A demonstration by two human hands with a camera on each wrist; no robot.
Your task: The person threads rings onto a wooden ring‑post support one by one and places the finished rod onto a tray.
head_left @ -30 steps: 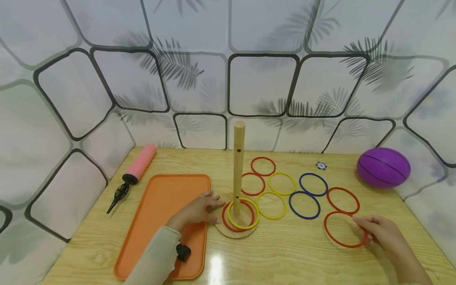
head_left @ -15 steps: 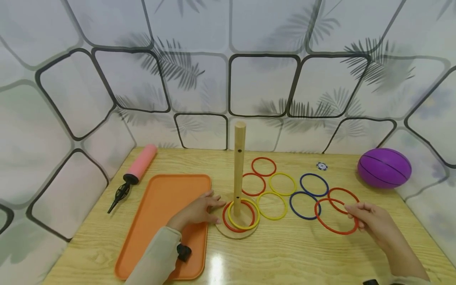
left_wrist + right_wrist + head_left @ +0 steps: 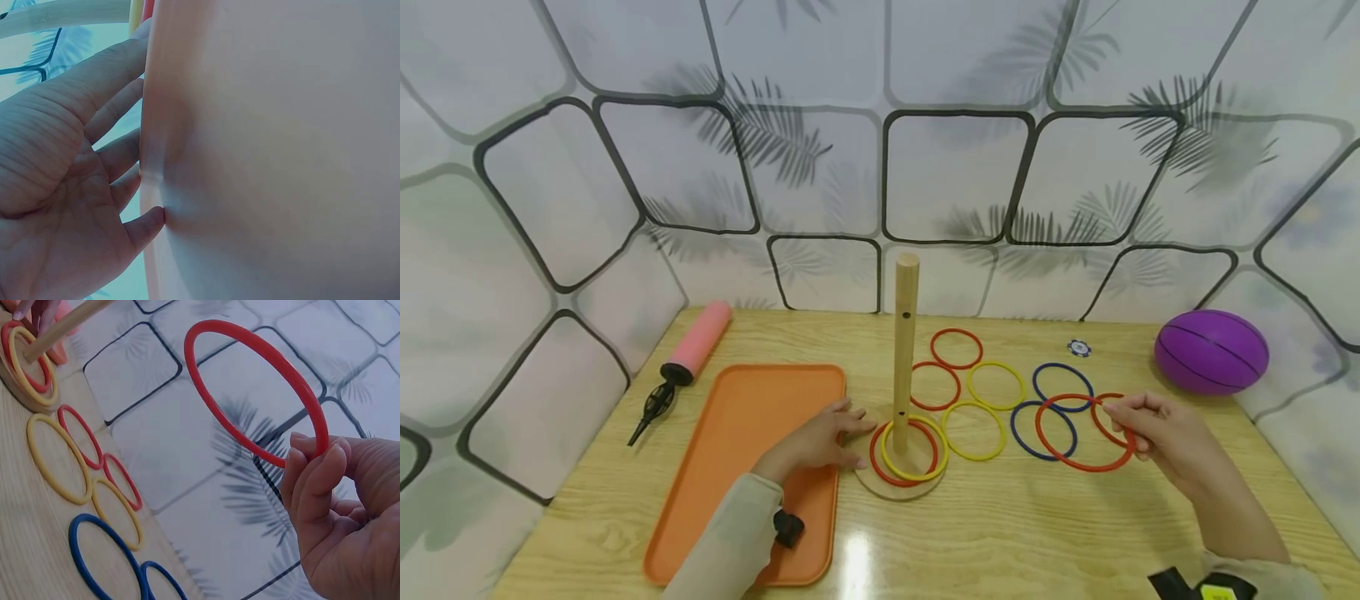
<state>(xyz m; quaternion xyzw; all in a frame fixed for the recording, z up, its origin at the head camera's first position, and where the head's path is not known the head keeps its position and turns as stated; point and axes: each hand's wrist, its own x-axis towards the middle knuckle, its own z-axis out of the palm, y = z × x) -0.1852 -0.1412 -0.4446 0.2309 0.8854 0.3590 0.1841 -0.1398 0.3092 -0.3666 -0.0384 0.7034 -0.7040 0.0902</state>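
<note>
A red ring (image 3: pixel 262 347) is pinched between the thumb and fingers of my right hand (image 3: pixel 1168 442), raised above the table. In the head view it overlaps a blue ring (image 3: pixel 1017 437) and another red ring (image 3: pixel 1101 429) lying behind it. My left hand (image 3: pixel 811 439) reaches over the right edge of an orange tray (image 3: pixel 775 387), its fingers spread at the round wooden base (image 3: pixel 887 493) of an upright wooden post (image 3: pixel 904 350). Around the post's foot lie a red ring (image 3: pixel 874 462) and a yellow ring (image 3: pixel 945 450). In the left wrist view that hand's fingertips meet the tray's edge.
Right of the post, two yellow rings (image 3: pixel 973 457), two red rings (image 3: pixel 957 331) and a second blue ring (image 3: pixel 1060 365) lie flat. A purple ball (image 3: pixel 1212 352) and a poker chip (image 3: pixel 1078 348) sit at back right. A pink hand pump (image 3: pixel 700 342) lies at left.
My right hand has lifted the red ring off the table and moved it up and leftward, toward the blue rings. My left hand has stayed in place.
</note>
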